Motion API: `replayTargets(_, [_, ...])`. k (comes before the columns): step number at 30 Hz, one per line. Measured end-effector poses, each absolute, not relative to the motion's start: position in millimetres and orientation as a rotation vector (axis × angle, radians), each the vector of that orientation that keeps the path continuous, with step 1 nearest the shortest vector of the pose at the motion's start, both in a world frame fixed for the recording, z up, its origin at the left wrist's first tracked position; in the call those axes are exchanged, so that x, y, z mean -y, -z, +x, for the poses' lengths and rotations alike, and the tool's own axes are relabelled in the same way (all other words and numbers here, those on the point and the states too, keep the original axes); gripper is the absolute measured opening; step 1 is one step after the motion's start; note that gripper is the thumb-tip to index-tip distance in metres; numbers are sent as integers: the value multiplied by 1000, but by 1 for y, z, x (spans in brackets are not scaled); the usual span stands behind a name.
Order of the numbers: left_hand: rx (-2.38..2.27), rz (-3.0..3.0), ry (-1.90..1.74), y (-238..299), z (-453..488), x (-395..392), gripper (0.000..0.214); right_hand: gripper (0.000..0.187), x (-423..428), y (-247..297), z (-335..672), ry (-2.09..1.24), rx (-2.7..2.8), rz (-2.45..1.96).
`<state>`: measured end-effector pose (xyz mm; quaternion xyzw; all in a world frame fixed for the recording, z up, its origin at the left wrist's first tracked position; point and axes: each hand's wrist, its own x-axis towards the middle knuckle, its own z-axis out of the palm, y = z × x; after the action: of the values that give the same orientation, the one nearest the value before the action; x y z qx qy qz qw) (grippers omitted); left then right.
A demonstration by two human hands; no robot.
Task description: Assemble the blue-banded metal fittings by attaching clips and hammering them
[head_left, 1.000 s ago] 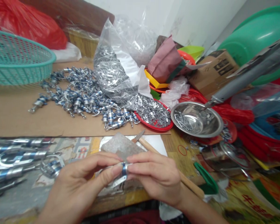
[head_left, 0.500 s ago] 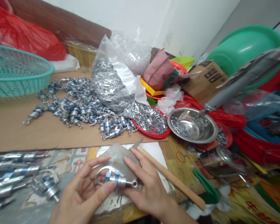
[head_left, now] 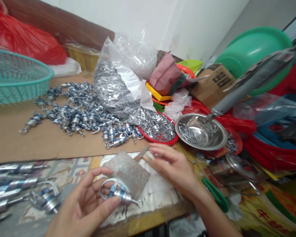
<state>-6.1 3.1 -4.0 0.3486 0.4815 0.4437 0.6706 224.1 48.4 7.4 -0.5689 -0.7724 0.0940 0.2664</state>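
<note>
My left hand point(head_left: 85, 205) pinches a small silver and blue metal fitting point(head_left: 119, 192) with a curved hook at one end and an eyelet at the other. It holds the piece low, near the table's front edge, just in front of a grey metal block point(head_left: 129, 171). My right hand point(head_left: 172, 166) hovers to the right of the block with its fingers spread and nothing in them. It lies over the wooden handle of a tool, whose metal tip point(head_left: 141, 153) shows beside the fingers.
A heap of like fittings point(head_left: 79, 113) lies on cardboard behind, more at the left edge point(head_left: 17, 187). A clear bag of metal parts point(head_left: 118, 85) spills into a red tray point(head_left: 159, 128). A steel bowl point(head_left: 201, 131), teal basket point(head_left: 17, 80), and green tub point(head_left: 256, 49) stand around.
My right hand has let go of the fitting and moved up and right over the tool handle. My left hand alone keeps the fitting.
</note>
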Motion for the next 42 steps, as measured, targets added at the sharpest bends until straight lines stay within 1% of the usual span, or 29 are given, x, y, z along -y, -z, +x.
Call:
replayTargets(1, [-1073, 800, -966, 4, -6, -3, 44, 25, -65, -11, 235, -158, 2040, -1637])
replayTargets(3, [-1046, 816, -904, 5, -5, -3, 43, 26, -98, -12, 252, -95, 2052, -1746])
replayTargets(5, [-1015, 801, -879, 5, -5, -3, 42, 17, -124, -7, 261, -101, 2137, -1830])
replayTargets(6, [-1006, 786, -879, 5, -5, -4, 42, 16, -134, -4, 262, -108, 2180, -1866])
replayTargets(7, [-1004, 769, -885, 5, -5, -4, 44, 19, -141, -2, 262, -114, 2217, -1896])
replayTargets(9, [-1010, 739, -908, 5, -5, -6, 46, 25, -149, 2, 259, -122, 2267, -1934])
replayTargets(11, [-1015, 720, -925, 7, -7, -7, 47, 27, -153, 2, 259, -135, 2298, -1935])
replayTargets(14, [-1013, 721, -931, 9, -8, -9, 47, 25, -157, -3, 264, -156, 2296, -1889])
replayTargets(16, [-1032, 712, -940, 9, -8, -8, 47, 19, -154, -9, 267, -155, 2242, -1836])
replayTargets(17, [-1042, 705, -946, 8, -8, -8, 47, 17, -151, -11, 267, -154, 2202, -1802])
replayTargets(19, [-1058, 690, -951, 5, -7, -8, 46, 18, -135, -17, 258, -183, 2125, -1716])
replayTargets(22, [-1049, 671, -942, 1, -5, -8, 45, 19, -95, -23, 229, -323, 2094, -1546])
replayTargets(23, [-1049, 659, -939, 0, -5, -8, 45, 16, -80, -25, 218, -366, 2102, -1478])
replayTargets(24, [-1046, 650, -937, 0, -5, -9, 45, 12, -66, -26, 207, -403, 2110, -1366])
replayTargets(25, [-1040, 644, -938, 1, -5, -9, 45, 12, -55, -26, 197, -404, 2172, -1152])
replayTargets(28, [-1012, 659, -951, 5, -7, -10, 43, 16, -37, -24, 176, -148, 2377, -680])
replayTargets(30, [-994, 691, -946, 8, -9, -10, 40, 17, -36, -23, 170, -40, 2455, -605])
replayTargets(35, [-924, 688, -963, 10, -8, -9, 37, 21, -34, -26, 171, -281, 2399, -732])
replayTargets(37, [-897, 670, -985, 9, -7, -8, 37, 23, -28, -29, 172, -317, 2433, -832])
replayTargets(42, [-899, 671, -989, 9, -6, -7, 38, 23, -16, -38, 169, -110, 2677, -1139])
